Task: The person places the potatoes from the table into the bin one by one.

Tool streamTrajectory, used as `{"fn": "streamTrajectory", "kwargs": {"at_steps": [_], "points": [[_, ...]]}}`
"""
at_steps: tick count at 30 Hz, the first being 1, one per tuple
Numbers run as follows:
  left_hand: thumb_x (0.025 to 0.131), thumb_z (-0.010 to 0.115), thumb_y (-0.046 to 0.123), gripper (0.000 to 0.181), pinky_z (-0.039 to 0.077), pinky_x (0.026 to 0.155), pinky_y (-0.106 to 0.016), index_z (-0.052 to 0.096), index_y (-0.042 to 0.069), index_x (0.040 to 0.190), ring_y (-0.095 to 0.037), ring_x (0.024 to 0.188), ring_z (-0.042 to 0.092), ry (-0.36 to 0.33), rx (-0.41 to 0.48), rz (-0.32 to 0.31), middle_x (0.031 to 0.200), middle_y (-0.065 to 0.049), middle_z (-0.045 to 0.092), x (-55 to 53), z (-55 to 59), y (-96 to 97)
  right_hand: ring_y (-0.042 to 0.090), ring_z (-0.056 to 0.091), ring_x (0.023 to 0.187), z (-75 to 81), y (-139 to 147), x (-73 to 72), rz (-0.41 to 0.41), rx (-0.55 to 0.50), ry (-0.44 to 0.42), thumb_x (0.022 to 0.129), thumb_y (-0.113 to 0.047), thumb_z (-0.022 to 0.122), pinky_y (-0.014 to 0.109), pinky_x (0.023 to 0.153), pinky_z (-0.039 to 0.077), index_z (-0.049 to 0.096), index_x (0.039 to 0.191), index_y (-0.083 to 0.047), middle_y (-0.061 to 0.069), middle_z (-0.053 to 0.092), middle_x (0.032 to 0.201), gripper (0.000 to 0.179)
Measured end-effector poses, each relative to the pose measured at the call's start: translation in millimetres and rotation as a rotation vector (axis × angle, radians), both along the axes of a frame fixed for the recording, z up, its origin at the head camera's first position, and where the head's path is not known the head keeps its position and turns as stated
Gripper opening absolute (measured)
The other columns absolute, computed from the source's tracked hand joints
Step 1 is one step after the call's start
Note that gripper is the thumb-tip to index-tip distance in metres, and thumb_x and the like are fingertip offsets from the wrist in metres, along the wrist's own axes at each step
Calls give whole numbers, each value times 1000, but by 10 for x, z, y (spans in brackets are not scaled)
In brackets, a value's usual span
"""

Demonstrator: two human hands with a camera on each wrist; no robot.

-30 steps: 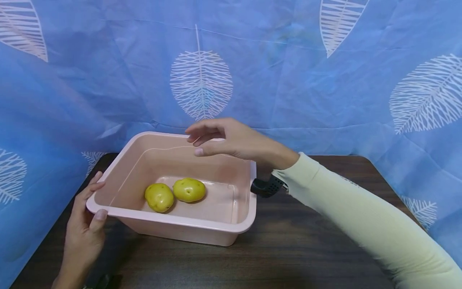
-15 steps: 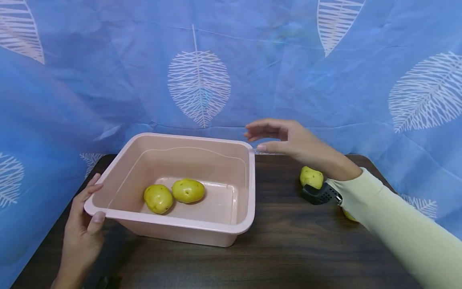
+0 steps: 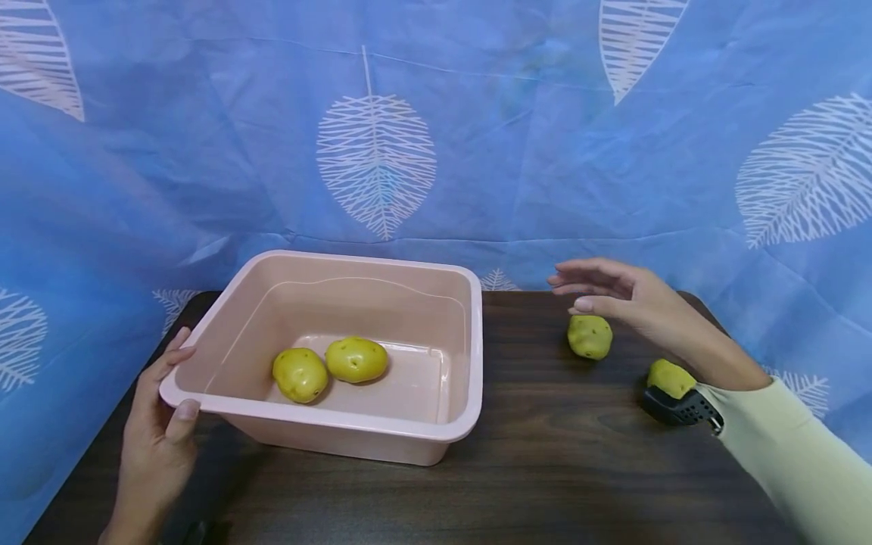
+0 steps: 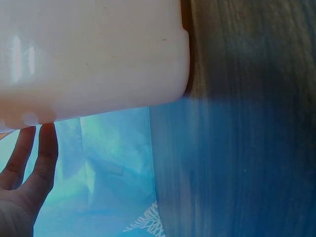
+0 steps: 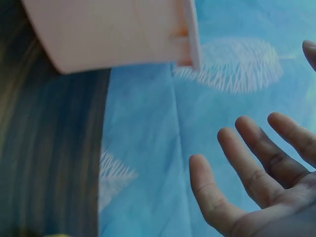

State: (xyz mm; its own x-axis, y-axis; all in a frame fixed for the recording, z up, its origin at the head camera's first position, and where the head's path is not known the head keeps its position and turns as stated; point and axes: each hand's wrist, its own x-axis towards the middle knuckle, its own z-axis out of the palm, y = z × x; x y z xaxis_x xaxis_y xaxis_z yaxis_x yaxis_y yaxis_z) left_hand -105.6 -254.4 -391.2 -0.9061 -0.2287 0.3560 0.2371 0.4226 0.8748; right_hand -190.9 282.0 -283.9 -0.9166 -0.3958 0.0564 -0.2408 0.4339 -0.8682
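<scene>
A pink plastic basin (image 3: 320,418) stands on the table, and two yellow potatoes (image 3: 300,375) lie side by side on its floor. My left hand (image 3: 155,435) holds the basin's near left corner, thumb at the front rim and fingers along the left side. In the left wrist view two fingers (image 4: 47,158) meet the basin wall (image 4: 108,54). Over the right part of the table, my right hand (image 3: 627,299) hovers with relaxed, spread fingers and holds nothing. Just below its thumb is a potato (image 3: 590,337). Another potato (image 3: 671,378) shows beside the wrist, partly hidden by the wrist camera.
The dark wooden table (image 3: 545,469) ends at the back against a blue curtain (image 3: 518,151) with white leaf prints. A black wrist camera (image 3: 677,407) juts out below my right wrist, close to the nearer potato.
My right hand has swept from above the basin to the right side of the table, and lowered. Two potatoes there have come into view. The left hand keeps its hold on the basin.
</scene>
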Motion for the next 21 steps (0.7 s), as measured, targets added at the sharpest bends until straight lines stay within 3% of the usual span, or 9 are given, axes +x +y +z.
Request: {"fn": "streamTrajectory", "kwargs": {"at_steps": [6, 10, 15, 18, 21], "points": [[108, 50, 6, 57, 31, 125, -35, 37, 17, 161, -26, 160, 26, -6, -13, -1, 174, 7, 23, 7, -2, -14, 0, 63, 127, -296, 399, 172, -41, -17, 8, 109, -11, 54, 19, 94, 57, 45, 158, -15, -12, 63, 146, 50], [108, 50, 7, 56, 28, 125, -47, 37, 18, 161, -27, 161, 25, -5, 5, -4, 174, 8, 23, 5, -3, -3, 0, 64, 126, -472, 654, 298, -83, -58, 38, 108, -2, 52, 20, 93, 59, 45, 157, -12, -12, 62, 147, 50], [108, 50, 8, 56, 28, 126, -49, 37, 18, 161, -27, 160, 25, -6, 3, 2, 174, 8, 23, 11, 20, 10, -8, 62, 123, -647, 872, 454, -183, 55, 74, 108, -5, 55, 14, 90, 56, 45, 157, -14, -20, 61, 144, 51], [108, 50, 8, 56, 29, 126, -47, 36, 19, 162, -27, 160, 25, -12, -4, 4, 174, 8, 23, 14, 15, 14, -15, 58, 121, -737, 956, 524, -231, 146, 101, 107, -11, 58, 8, 87, 52, 44, 158, -17, -25, 58, 143, 53], [108, 51, 10, 57, 29, 124, -51, 36, 20, 162, -27, 160, 25, -20, 3, 4, 174, 10, 23, 8, 1, 15, -20, 53, 120, -800, 1010, 581, -321, 204, 94, 107, -20, 61, 5, 84, 48, 45, 158, -22, -27, 56, 141, 53]]}}
